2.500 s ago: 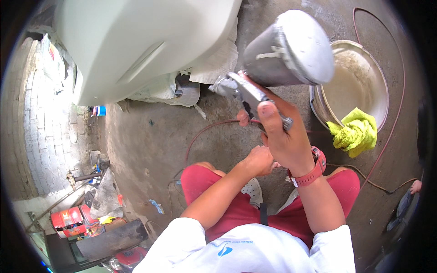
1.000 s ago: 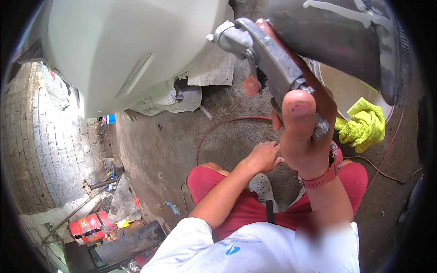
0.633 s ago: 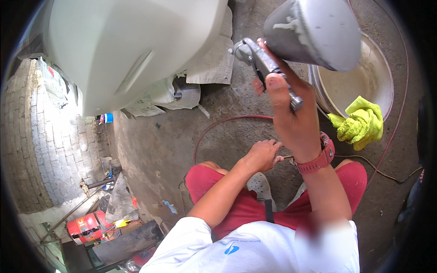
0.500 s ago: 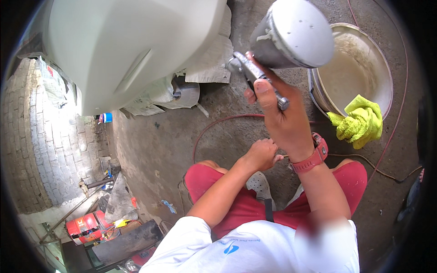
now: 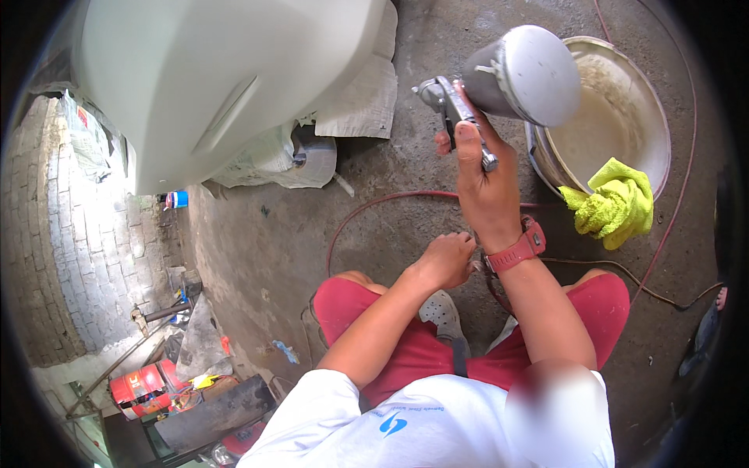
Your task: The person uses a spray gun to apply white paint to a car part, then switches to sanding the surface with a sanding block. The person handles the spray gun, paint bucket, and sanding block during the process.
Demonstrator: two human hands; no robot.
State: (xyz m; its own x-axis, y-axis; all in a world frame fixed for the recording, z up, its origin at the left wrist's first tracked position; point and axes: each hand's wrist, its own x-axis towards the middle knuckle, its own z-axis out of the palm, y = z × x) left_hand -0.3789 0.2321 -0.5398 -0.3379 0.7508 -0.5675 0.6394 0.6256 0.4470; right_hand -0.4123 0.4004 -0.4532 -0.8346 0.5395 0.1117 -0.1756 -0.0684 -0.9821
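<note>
Clearly has the spray gun (image 5: 455, 105) in the right hand (image 5: 491, 171), with thumb over the back of the handle and fingers curled round the front, near the trigger. Closed snugly, with no slack to be seen round the handle; cannot tell of any squeeze on the trigger. Has the gun toward eleven o'clock from that palm, with a long axis running from the end knob by the thumb up to the nozzle, at about half past ten. Aims that nozzle past the near floor (image 5: 429, 47) and paper (image 5: 359, 109) toward the pale panel (image 5: 234, 86), off at nine o'clock and well apart from the tip.

Carries the grey cup (image 5: 511, 74) between twelve and one o'clock from the grip, tipped over with lid toward three, partly across the bucket (image 5: 546, 160) in this view; cannot judge the height between them. Has the left hand (image 5: 447, 260) farther from the gun, at seven o'clock from the right one, near the red watch (image 5: 511, 253), with loosely bent fingers; cannot tell of anything inside them. Shows a yellow cloth (image 5: 612, 203) over the bucket's rim, between three and four o'clock from the right hand.
</note>
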